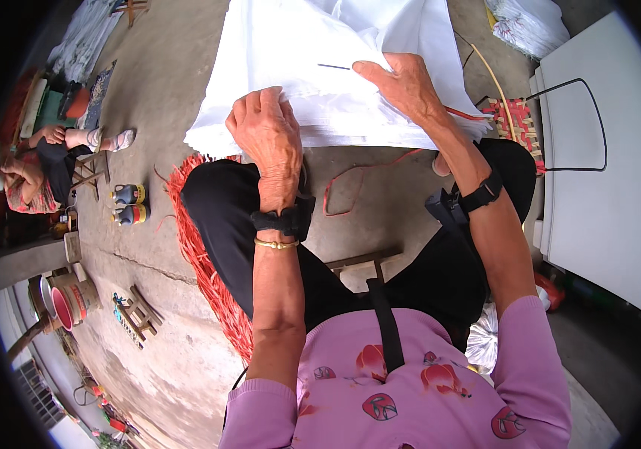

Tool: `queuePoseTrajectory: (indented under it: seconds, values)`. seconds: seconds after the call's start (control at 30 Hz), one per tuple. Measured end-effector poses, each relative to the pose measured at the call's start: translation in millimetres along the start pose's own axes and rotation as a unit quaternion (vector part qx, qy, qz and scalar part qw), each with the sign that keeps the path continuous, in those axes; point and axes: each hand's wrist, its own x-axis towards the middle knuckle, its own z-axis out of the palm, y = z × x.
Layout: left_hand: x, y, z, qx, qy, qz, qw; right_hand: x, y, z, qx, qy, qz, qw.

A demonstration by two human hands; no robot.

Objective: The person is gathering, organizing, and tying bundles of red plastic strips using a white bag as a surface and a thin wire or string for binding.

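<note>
A thick stack of white sheets, perhaps cloth or woven sacking, lies in front of my knees with its layered edge toward me. My left hand is at its near left edge, fingers curled down on the top layer; the fingertips are hidden. Farther right, my right hand grips a raised fold of the top sheet, its thumb stretched leftward and its other fingers mostly out of sight. A thin dark rod, like a needle, ends close to that thumb; I cannot tell whether they touch.
Red strands lie in a long bundle beside my left leg. A red cord loops below the stack. To the right stand a woven red seat and a white panel. At left are a seated person, two bottles and a small wooden stool.
</note>
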Motion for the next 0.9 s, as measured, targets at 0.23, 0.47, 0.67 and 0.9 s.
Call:
queuePoseTrajectory:
  seconds: [0.23, 0.47, 0.67, 0.9]
  values:
    - [-3.7, 24.1, 15.3, -0.085, 0.07, 0.002, 0.994, -6.3, 5.3, 18.9, -0.016, -0.054, 0.0, 0.998]
    - [-3.2, 66.3, 25.3, -0.14, 0.054, 0.043, 0.988, -6.0, -7.5, 31.1, 0.26, -0.03, 0.175, 0.949]
    - [-8.3, 27.1, 10.2, -0.05, 0.055, -0.03, 0.997, 3.9, -10.0, 15.6, 0.223, -0.032, 0.133, 0.965]
    - [4.7, 4.2, -5.8, -0.025, 0.075, -0.024, 0.997, 7.4, -5.0, 12.1, -0.076, -0.058, -0.057, 0.994]
